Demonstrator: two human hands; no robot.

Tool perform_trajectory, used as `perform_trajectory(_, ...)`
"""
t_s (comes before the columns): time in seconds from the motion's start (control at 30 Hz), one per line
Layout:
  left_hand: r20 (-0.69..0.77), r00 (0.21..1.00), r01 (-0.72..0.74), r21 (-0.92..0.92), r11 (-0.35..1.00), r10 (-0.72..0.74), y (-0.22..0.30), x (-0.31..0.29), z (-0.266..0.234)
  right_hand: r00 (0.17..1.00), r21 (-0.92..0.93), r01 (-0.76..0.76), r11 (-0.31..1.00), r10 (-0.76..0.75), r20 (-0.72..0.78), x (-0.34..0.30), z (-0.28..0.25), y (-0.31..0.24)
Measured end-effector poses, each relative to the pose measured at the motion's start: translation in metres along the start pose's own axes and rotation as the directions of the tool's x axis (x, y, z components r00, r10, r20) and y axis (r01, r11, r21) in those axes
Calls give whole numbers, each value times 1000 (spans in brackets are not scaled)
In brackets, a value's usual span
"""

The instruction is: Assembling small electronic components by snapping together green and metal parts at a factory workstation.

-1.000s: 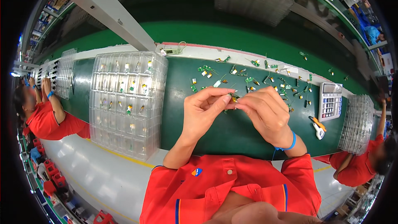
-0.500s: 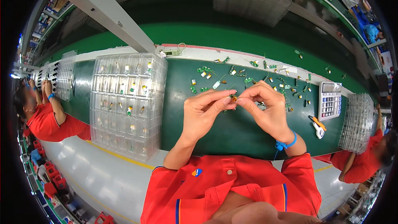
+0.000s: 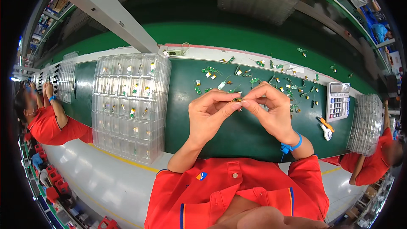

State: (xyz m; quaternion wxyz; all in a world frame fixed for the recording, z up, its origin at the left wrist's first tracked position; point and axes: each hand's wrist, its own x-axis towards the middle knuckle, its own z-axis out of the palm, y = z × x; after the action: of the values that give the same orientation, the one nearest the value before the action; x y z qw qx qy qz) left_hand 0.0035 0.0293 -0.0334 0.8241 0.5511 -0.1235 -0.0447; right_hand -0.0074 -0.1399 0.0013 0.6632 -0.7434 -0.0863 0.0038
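Between my fingertips, above the green work surface (image 3: 199, 131), is a small green circuit board (image 3: 237, 100) with a yellowish part; the fingers cover most of it. My left hand (image 3: 210, 112) pinches it from the left with thumb and forefinger. From the right, my right hand (image 3: 271, 108) grips it the same way, a blue band (image 3: 293, 145) round that wrist. Many similar small boards with thin wires (image 3: 210, 74) lie scattered just beyond my hands, some with white or yellow parts.
At left stands a stack of clear compartment trays (image 3: 127, 101) holding small boards. To the right are a calculator (image 3: 338, 101), an orange-and-white hand tool (image 3: 325, 128) and more stacked clear trays (image 3: 365, 123). Red-sleeved co-workers (image 3: 57, 121) sit on both sides. A grey post (image 3: 114, 15) rises at far left.
My fingertips have shifted slightly on the circuit board, which now sits turned and more covered between them. Both hands stay in nearly the same place.
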Motion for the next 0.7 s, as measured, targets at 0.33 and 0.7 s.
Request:
perform_trajectory(0.33, -28, 997, 60, -227, 972, -69, 2, -4, 4, 812, -493, 526, 693, -582, 47, -2, 3, -5)
perform_trajectory(0.7, -29, 998, 50, -268, 962, -60, 2, -8, 6, 749, -527, 552, 646, -662, -27, -2, 6, -4)
